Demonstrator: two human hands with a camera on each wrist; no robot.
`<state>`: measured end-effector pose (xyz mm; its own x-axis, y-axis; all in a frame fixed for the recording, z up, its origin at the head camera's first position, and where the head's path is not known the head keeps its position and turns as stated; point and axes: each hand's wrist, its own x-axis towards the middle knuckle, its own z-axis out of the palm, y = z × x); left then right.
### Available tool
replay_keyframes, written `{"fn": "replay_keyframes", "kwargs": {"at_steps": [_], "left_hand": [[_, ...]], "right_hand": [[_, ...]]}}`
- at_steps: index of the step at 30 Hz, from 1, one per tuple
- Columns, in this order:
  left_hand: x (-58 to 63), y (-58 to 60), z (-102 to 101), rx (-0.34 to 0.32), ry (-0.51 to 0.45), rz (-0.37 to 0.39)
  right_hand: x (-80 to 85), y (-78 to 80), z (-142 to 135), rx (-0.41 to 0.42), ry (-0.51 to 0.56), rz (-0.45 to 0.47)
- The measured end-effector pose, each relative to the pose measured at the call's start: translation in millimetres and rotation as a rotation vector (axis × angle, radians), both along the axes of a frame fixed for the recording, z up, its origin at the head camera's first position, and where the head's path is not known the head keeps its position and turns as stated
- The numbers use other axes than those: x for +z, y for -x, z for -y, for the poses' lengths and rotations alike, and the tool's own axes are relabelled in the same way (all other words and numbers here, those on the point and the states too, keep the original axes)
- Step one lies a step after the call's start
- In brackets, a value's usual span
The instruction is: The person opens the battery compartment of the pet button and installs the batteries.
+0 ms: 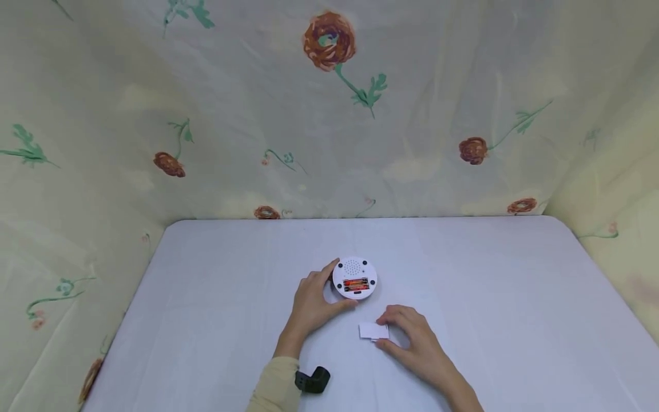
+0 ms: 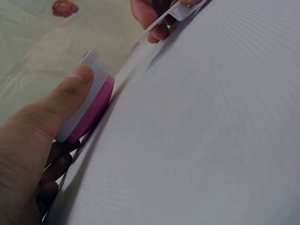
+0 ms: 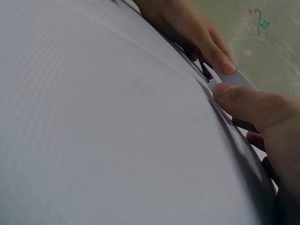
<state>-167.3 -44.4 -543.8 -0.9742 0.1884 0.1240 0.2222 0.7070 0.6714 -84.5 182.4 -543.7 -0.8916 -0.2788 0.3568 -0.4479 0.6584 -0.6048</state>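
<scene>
Nearest, at 7 o'clock from the round device: your beige sleeve and a black wrist-worn unit, beside your left wrist. Your right hand pinches a flat white cover between thumb and fingers, at 5 o'clock from the device and apart from it. Your left hand comes in from 8 o'clock, thumb and fingers spread around the rim of the white round device. Head view alone gives its upturned face: two red-and-dark batteries in a recess, a perforated patch toward 12, four dark dots. Left wrist view adds a magenta band on the side toward the table, hidden from above; it also catches the cover nearly edge-on, thin, with a raised piece near your fingers. Under everything, a white table, fine-lined in both wrist views, far corners rounded. Beyond, pale hanging fabric rises behind and at both sides, printed with rust-brown flowers: a large bloom at 12, smaller ones near 10 and between 1 and 2.
</scene>
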Motion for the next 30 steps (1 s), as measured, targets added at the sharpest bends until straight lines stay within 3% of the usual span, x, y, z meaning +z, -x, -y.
{"fn": "replay_keyframes", "kwargs": {"at_steps": [9, 30], "left_hand": [[-3.0, -4.2, -0.6, 0.002, 0.010, 0.001], [0.7, -0.2, 2.5, 0.000, 0.000, -0.033]], "right_hand": [[-5.8, -3.7, 0.1, -0.043, 0.031, -0.018], [2.8, 7.0, 3.4, 0.018, 0.118, -0.081]]}}
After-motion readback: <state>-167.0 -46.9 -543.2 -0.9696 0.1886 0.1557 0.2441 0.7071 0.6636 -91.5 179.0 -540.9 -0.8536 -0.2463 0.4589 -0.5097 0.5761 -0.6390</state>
